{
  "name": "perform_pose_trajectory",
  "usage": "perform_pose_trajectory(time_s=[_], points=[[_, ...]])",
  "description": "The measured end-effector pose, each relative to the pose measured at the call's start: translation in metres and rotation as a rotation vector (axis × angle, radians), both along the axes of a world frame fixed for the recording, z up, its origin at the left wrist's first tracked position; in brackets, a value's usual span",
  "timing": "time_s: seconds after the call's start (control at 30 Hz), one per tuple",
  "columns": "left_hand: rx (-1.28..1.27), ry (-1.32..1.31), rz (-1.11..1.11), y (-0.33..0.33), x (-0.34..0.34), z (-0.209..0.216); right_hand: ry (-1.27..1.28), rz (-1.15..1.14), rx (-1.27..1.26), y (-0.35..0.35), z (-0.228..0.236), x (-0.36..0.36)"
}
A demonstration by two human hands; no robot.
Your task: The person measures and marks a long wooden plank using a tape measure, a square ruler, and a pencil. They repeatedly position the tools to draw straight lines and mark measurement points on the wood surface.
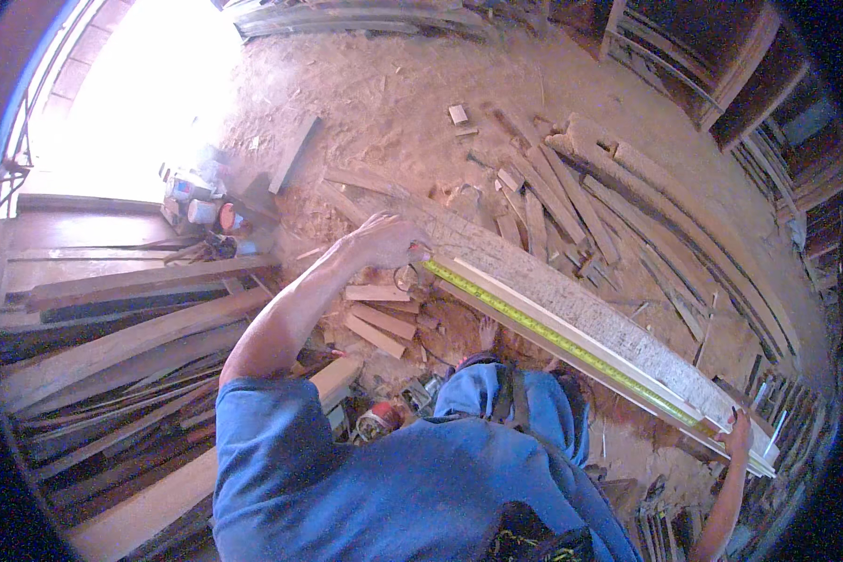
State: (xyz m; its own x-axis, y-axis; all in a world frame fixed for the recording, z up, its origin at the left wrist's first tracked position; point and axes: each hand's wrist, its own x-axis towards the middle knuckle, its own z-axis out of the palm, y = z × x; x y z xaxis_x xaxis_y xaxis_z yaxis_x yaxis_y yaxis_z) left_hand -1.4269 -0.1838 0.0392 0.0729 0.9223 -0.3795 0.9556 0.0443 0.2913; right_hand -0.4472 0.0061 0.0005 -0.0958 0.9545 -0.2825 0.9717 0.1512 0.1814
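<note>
A yellow tape measure is stretched out along a pale strip of wood, running from the middle toward the lower right. My left hand is closed on the tape's upper-left end; the fingertips are partly hidden. Far out at the lower right, my right hand grips the other end of the tape, close to the wood's end; its fingers are small and blurred. Beside the strip, on its far side, lies a wide rough plank.
Short wood offcuts lie below my left hand. Stacked boards fill the left side. A red power tool sits near my body. Loose timber pieces and long curved boards cover the sawdusty floor beyond.
</note>
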Motion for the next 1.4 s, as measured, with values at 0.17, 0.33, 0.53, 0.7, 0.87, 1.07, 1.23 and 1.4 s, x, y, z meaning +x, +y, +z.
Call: perform_pose_trajectory(time_s=[0.17, 0.33, 0.53, 0.7, 0.87, 1.07, 1.23, 1.4], points=[[-0.133, -0.042, 0.006, 0.008, 0.003, 0.006, -0.159, 0.055, 0.015, -0.002, -0.003, 0.005], [-0.183, -0.039, 0.016, 0.011, 0.005, 0.013, 0.003, 0.045, 0.018, -0.002, -0.003, 0.004], [-0.171, -0.084, 0.058, 0.009, 0.003, 0.009, 0.006, 0.012, -0.014, -0.013, 0.016, -0.024], [-0.139, -0.144, 0.088, 0.011, 0.0, -0.004, -0.091, 0.018, -0.038, -0.013, 0.023, -0.033], [-0.222, -0.079, 0.102, 0.016, 0.001, -0.003, -0.152, -0.131, -0.065, -0.009, 0.012, -0.021], [-0.273, -0.057, 0.077, 0.021, 0.006, 0.01, -0.222, -0.047, -0.036, -0.014, 0.022, -0.037], [-0.229, -0.072, 0.153, 0.018, 0.009, 0.014, 0.349, -0.195, 0.143, 0.013, 0.044, -0.137], [-0.308, -0.031, 0.161, 0.022, 0.01, 0.02, 1.25, -0.165, 0.159, 0.002, 0.051, -0.344]])
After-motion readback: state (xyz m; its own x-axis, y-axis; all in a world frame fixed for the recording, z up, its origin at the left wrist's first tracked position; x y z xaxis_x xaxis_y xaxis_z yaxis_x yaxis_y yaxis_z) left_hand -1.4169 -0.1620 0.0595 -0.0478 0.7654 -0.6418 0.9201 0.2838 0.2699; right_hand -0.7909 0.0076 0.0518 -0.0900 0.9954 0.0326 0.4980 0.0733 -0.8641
